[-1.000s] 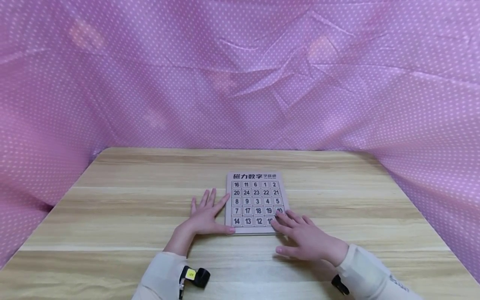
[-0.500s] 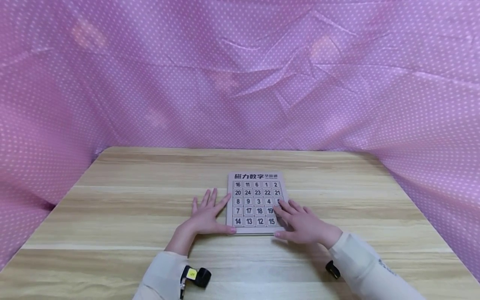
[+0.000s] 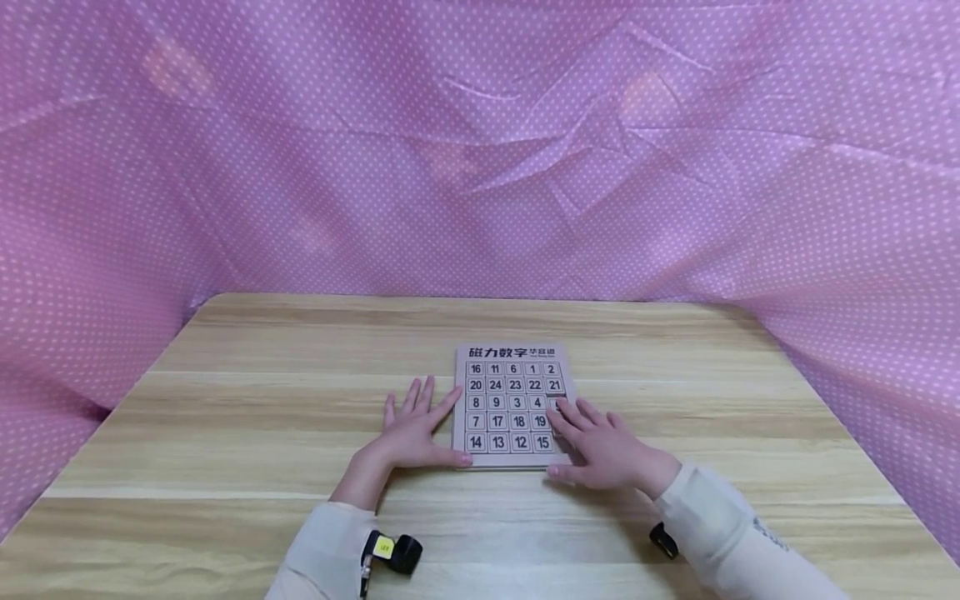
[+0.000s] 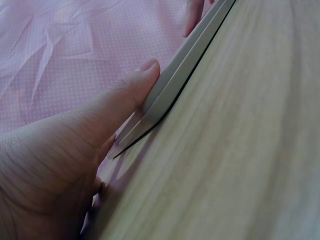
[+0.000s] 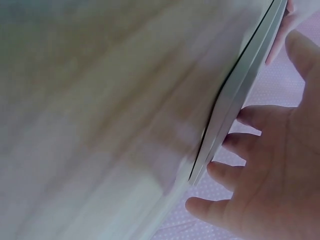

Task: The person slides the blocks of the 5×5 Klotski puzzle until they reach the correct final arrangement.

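One pink cloth (image 3: 480, 167) with white dots goes from the left side, along the back, to the right side, around one wooden table (image 3: 225, 467). From the left, first comes one pale sleeve (image 3: 318, 550), with one black camera (image 3: 405, 554) and one yellow sticker (image 3: 383, 547) at its end. Then comes the left hand (image 3: 408, 439). Its four fingers and one thumb are spread wide. The thumb touches the near left corner of one number board (image 3: 517, 461), and one finger touches its left edge. This hand has hold of nothing.

The board lies flat in the middle of the table, between the two hands. Its first four columns have five number tiles (image 3: 515, 402) each, so twenty. In the last column I can read two more, 2 and 21. A thin dark gap shows under the 21. Fingers hide some of the tiles below.

Next is the right hand (image 3: 603, 450), fingers apart and nearly straight, some tips on the last column, thumb by the near edge. It grips nothing. Last come one small black thing (image 3: 663, 540) and the second pale sleeve (image 3: 716, 517).
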`<action>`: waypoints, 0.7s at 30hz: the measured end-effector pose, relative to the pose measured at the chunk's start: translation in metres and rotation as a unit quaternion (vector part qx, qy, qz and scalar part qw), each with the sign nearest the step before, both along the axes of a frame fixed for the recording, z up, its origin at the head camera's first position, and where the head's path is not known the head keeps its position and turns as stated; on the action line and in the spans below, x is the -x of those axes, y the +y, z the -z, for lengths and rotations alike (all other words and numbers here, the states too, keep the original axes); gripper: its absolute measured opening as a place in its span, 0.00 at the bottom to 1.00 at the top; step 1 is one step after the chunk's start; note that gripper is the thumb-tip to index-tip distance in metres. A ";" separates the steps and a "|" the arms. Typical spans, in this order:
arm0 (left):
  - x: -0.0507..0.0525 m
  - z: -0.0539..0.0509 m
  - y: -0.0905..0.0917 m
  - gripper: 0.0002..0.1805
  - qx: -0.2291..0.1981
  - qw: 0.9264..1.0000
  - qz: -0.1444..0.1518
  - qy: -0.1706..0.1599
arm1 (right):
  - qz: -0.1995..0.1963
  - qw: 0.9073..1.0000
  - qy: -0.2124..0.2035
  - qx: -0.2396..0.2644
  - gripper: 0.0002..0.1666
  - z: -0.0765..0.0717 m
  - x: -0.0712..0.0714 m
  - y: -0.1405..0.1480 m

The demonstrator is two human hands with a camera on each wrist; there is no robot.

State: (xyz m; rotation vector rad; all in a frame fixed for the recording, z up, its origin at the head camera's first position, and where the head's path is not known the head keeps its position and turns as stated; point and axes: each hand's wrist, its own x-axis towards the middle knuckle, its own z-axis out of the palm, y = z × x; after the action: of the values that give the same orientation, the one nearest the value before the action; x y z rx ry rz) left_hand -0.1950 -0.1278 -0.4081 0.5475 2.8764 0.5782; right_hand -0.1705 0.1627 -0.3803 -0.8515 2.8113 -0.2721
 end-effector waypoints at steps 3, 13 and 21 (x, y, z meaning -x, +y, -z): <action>0.000 0.001 0.001 0.58 0.003 1.000 0.000 0.000 | -0.005 1.000 0.002 0.005 0.49 0.000 -0.004 0.001; -0.001 0.002 0.002 0.58 0.006 1.000 -0.001 0.001 | -0.011 1.000 0.000 0.000 0.48 -0.002 -0.018 0.004; -0.001 0.002 0.002 0.58 0.002 1.000 -0.002 0.001 | -0.018 1.000 0.006 -0.005 0.49 0.000 -0.025 0.005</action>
State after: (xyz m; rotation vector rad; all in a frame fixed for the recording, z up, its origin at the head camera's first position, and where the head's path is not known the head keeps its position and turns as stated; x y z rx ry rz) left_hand -0.1940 -0.1254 -0.4100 0.5425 2.8808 0.5715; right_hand -0.1455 0.1676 -0.3799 -0.9041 2.8020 -0.2486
